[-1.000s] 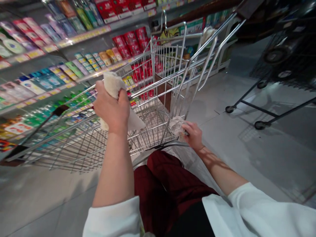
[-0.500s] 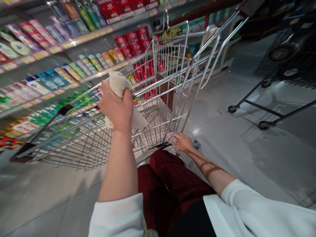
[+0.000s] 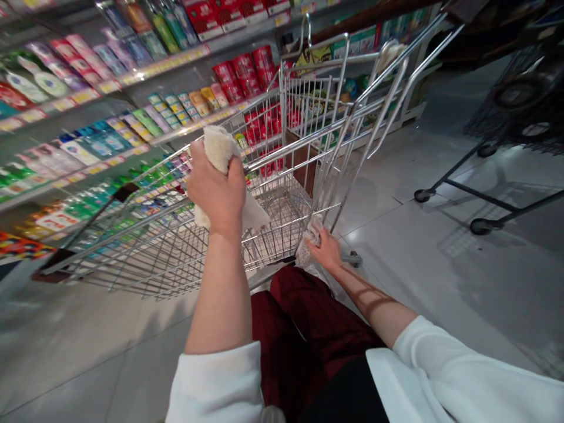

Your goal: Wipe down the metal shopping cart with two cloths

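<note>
Right hand (image 3: 325, 248), gripping a pale rag (image 3: 305, 251), has shifted nearer the cart's (image 3: 301, 171) lower corner; left hand (image 3: 217, 191) grips cream cloth (image 3: 219, 145).

We get dim, cool light overall, upper right sinking near black around dark cart (image 3: 513, 94). Small white glare on glossy tiled floor (image 3: 396, 252), hard glints along chrome shopping cart (image 3: 304, 141), bright streak on shelf edge (image 3: 138, 75). Shadow bands cross our right forearm (image 3: 374, 301); soft shadows fall lower left. We find toiletry bottles (image 3: 48, 79) smeared, small labels unreadable, wide-angle stretch toward corners.
</note>
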{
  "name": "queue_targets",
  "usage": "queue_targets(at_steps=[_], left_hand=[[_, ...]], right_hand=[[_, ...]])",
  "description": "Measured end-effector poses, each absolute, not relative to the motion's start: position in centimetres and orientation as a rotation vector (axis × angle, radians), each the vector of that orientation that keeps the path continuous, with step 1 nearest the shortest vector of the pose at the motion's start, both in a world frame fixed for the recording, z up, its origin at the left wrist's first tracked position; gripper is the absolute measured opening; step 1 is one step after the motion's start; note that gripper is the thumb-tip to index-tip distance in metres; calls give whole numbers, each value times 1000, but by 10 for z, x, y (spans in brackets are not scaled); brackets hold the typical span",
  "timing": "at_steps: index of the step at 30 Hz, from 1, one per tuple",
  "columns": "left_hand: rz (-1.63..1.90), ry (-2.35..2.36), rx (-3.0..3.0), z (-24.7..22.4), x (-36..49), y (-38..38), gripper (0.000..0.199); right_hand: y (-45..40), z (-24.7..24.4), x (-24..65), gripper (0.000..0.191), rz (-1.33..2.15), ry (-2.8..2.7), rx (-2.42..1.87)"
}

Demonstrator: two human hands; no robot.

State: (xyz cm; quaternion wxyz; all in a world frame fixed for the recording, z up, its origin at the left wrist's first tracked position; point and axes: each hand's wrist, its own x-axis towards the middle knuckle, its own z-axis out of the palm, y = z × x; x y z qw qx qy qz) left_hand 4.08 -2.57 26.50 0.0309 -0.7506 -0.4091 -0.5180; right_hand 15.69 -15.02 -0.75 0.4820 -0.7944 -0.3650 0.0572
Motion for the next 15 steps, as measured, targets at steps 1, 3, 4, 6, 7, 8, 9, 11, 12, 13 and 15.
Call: queue_targets(at_steps=[1, 3, 4, 6, 7, 8, 9, 11, 12, 13, 15], left_hand=[[-1595, -1256, -2323, 265, 41, -26, 37], [-1592, -1257, -2375, 266, 40, -27, 37], [-1591, -1264, -2403, 266, 40, -27, 37], [-1593, -1283, -2416, 267, 40, -28, 37], [-1591, -1287, -2400, 266, 40, -28, 37], [-1590, -1289, -2376, 266, 40, -28, 37], [-1587, -1292, -2360, 266, 40, -28, 37], [-1587, -1301, -2367, 266, 40, -28, 37], [-1593, -1307, -2383, 266, 40, -28, 36], [-1600, -1313, -2396, 265, 41, -27, 36], [-1612, -1322, -2396, 265, 41, -26, 35]], right_hand=[[-150, -15, 154, 48, 240, -901, -1945], [-150, -26, 152, 51, 397, -937, -1922], [-151, -30, 152, 52, 456, -945, -1908], [-151, -32, 154, 56, 552, -938, -1867], [-152, -30, 155, 56, 588, -935, -1837], [-154, -26, 156, 56, 622, -938, -1806], [-156, -19, 156, 57, 656, -930, -1762], [-161, 0, 155, 61, 700, -851, -1609], [-164, 11, 154, 64, 697, -781, -1510], [-166, 22, 152, 67, 678, -701, -1407], [-167, 40, 149, 69, 636, -571, -1227]])
